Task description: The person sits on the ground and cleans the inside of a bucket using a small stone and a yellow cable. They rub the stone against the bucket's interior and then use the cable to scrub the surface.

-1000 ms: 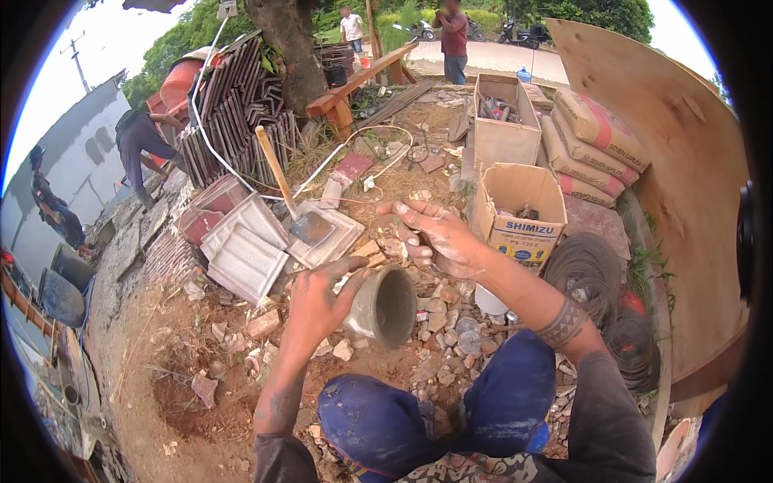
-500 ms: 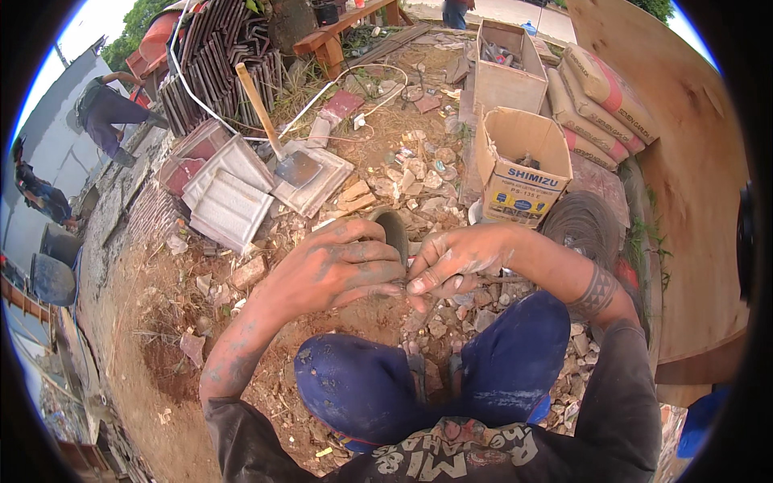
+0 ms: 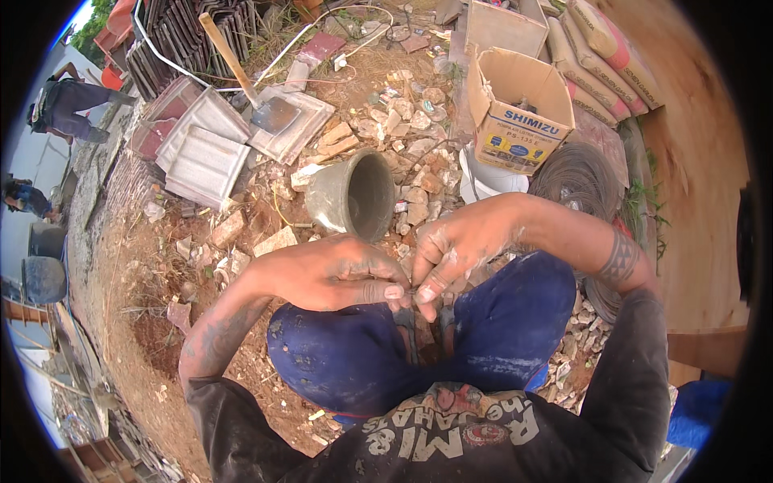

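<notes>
My left hand (image 3: 354,278) and my right hand (image 3: 444,266) meet above my bent knees, their fingertips pinched close together around something small and dark that I cannot make out. Both are smudged with grey. Just beyond them a grey bucket (image 3: 340,193) lies tilted among broken rubble (image 3: 419,183), its mouth facing right. A white bucket (image 3: 487,183) is beside a cardboard box (image 3: 522,145), behind my right hand.
A shovel (image 3: 274,113) rests on pale tiles (image 3: 203,154) near stacked roof tiles (image 3: 169,36). To the right are sacks (image 3: 604,48), coiled wire (image 3: 576,173), a wooden crate (image 3: 503,32) and a plywood sheet (image 3: 692,201). A bent-over co-worker (image 3: 76,109) is at the far left.
My hands have moved down toward my knees and drawn together, uncovering the grey bucket. The view has tilted downward, and the people near the road are out of sight.
</notes>
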### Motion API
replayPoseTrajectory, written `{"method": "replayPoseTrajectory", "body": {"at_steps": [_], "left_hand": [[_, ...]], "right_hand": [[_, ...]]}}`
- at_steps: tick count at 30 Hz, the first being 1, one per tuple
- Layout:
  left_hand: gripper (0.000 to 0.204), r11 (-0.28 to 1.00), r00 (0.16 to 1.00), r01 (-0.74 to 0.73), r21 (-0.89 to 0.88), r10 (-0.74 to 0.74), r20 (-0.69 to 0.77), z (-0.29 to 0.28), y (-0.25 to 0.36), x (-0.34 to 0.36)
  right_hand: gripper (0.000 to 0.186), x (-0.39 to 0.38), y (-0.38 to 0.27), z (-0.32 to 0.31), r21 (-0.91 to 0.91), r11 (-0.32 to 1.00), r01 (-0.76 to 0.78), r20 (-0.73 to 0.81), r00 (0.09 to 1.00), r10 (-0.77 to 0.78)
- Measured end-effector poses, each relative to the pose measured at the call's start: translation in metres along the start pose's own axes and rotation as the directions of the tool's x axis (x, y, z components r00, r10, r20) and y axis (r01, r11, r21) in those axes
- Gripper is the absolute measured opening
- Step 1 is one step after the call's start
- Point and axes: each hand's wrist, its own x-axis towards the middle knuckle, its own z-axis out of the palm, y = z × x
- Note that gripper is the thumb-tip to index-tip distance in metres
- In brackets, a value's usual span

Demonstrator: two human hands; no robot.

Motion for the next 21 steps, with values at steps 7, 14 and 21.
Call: {"method": "replayPoseTrajectory", "body": {"at_steps": [7,14,21], "left_hand": [[0.030,0.631,0.975,0.209,-0.747,-0.191,0.111,0.014,-0.024,0.004],[0.025,0.590,0.976,0.120,-0.798,-0.217,-0.014,0.003,-0.026,0.012],[0.018,0.986,0.705,-0.158,0.055,0.152,-0.693,-0.011,-0.013,0.022]], "right_hand": [[0.030,-0.006,-0.011,0.003,-0.246,0.953,0.176,-0.032,0.981,-0.190],[0.029,-0.008,0.004,-0.010,-0.332,0.849,0.412,-0.069,0.887,-0.457],[0.035,-0.017,0.006,-0.033,0.141,0.912,0.386,-0.310,0.892,-0.330]]}}
